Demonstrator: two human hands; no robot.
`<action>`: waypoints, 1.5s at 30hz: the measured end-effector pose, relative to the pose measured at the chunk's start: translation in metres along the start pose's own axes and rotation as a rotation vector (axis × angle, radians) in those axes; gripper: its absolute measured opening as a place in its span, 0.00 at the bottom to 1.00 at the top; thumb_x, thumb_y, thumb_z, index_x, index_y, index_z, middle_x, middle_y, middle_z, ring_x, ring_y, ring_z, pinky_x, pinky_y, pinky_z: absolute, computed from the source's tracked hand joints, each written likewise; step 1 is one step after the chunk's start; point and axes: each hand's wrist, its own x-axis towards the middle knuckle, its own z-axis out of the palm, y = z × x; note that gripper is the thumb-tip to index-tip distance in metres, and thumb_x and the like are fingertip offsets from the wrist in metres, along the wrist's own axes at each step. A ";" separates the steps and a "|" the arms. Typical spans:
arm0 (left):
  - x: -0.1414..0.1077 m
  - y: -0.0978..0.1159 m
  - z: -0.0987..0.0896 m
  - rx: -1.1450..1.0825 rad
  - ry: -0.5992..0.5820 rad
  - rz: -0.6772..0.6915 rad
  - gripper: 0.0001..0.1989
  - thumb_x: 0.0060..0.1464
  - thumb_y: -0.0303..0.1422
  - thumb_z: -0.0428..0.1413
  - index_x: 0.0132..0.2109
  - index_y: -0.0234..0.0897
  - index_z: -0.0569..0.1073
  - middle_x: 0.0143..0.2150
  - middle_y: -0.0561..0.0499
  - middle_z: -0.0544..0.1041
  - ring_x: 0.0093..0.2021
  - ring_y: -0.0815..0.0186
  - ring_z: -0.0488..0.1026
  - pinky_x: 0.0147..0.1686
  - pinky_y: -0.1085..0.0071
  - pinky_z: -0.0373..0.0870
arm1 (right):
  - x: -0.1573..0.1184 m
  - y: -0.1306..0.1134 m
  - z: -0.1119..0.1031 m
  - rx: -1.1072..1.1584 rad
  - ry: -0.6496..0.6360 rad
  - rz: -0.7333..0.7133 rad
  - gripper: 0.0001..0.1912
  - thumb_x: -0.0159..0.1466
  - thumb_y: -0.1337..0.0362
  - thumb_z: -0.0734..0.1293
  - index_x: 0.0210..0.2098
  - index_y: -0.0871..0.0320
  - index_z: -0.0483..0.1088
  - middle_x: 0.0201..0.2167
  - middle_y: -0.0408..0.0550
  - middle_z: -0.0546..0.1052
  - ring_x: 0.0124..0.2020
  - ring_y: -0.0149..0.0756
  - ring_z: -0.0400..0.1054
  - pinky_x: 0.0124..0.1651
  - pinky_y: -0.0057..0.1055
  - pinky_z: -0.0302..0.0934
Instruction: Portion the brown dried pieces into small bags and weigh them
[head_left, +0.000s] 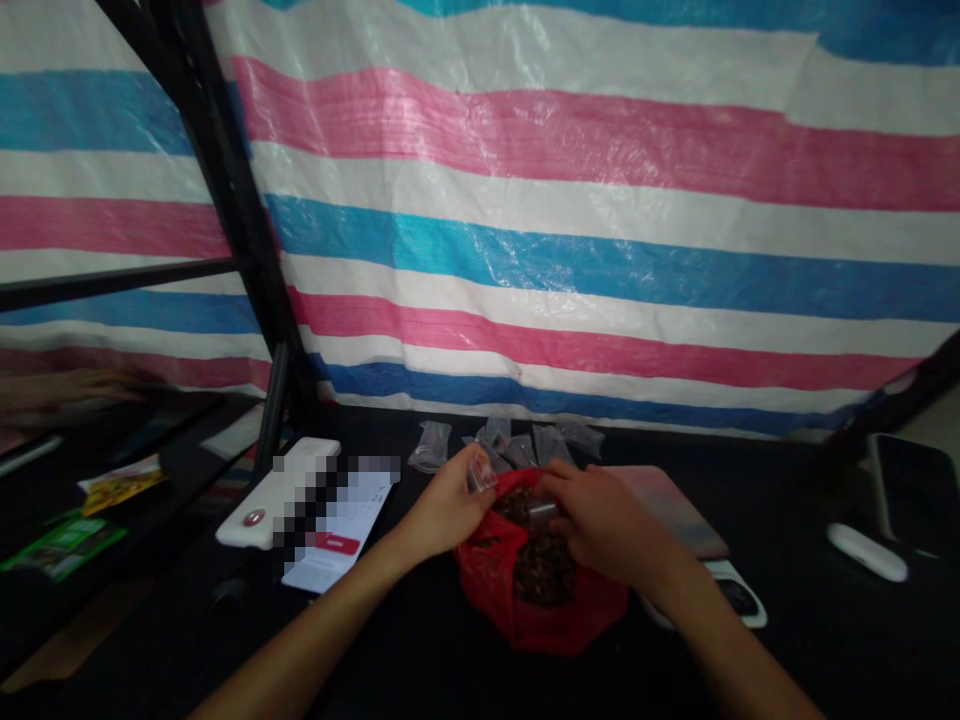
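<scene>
A red plastic bag (555, 625) stands open on the black table, with loose brown dried bits (546, 570) inside. My left hand (450, 505) is at the bag's left rim, its fingers closed on a small transparent plastic bag (478, 470). Over the brown bits, my right hand (600, 515) reaches in from the right. Its fingers are closed around a small, shiny see-through object (543, 512), whose kind I cannot make out. Behind the red bag lie several small transparent bags (517, 447), similar to the one in my left hand.
Left of the bag are a printed white sheet (341, 540) and a white box-like item (255, 510). A pinkish flat case (667, 510), a white-edged device (739, 595), a white oblong item (866, 552) and a phone (919, 490) lie right. Another person's hand (97, 385) shows far left.
</scene>
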 end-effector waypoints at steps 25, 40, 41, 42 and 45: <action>0.005 0.001 -0.003 0.097 0.174 0.127 0.06 0.56 0.33 0.58 0.36 0.39 0.68 0.31 0.56 0.68 0.32 0.68 0.66 0.34 0.73 0.63 | 0.004 0.013 0.001 0.722 -0.012 -0.049 0.17 0.61 0.72 0.66 0.49 0.55 0.74 0.46 0.47 0.81 0.47 0.41 0.75 0.51 0.35 0.66; -0.005 -0.013 0.015 0.163 0.013 0.092 0.06 0.54 0.29 0.59 0.40 0.39 0.70 0.36 0.52 0.76 0.36 0.64 0.73 0.35 0.72 0.65 | 0.010 -0.019 0.009 0.488 0.340 -0.244 0.23 0.65 0.77 0.61 0.55 0.50 0.70 0.53 0.49 0.71 0.52 0.37 0.68 0.55 0.34 0.64; -0.005 -0.013 0.015 0.129 0.017 0.083 0.07 0.54 0.31 0.59 0.40 0.39 0.70 0.36 0.52 0.76 0.37 0.64 0.73 0.35 0.72 0.65 | 0.010 -0.019 0.011 0.436 0.364 -0.258 0.24 0.66 0.77 0.60 0.56 0.50 0.70 0.54 0.50 0.70 0.54 0.38 0.68 0.56 0.36 0.64; -0.004 -0.013 0.016 0.097 0.016 0.075 0.07 0.55 0.32 0.59 0.40 0.39 0.70 0.36 0.53 0.76 0.36 0.64 0.73 0.35 0.72 0.66 | 0.011 -0.018 0.012 0.389 0.385 -0.272 0.25 0.66 0.77 0.59 0.57 0.50 0.70 0.54 0.51 0.70 0.55 0.39 0.67 0.57 0.37 0.63; -0.003 -0.013 0.017 0.039 0.013 0.056 0.06 0.56 0.33 0.59 0.39 0.38 0.69 0.34 0.54 0.74 0.34 0.65 0.71 0.34 0.72 0.65 | 0.012 -0.013 0.012 0.317 0.417 -0.273 0.23 0.68 0.76 0.59 0.57 0.49 0.70 0.55 0.52 0.71 0.57 0.42 0.66 0.59 0.41 0.63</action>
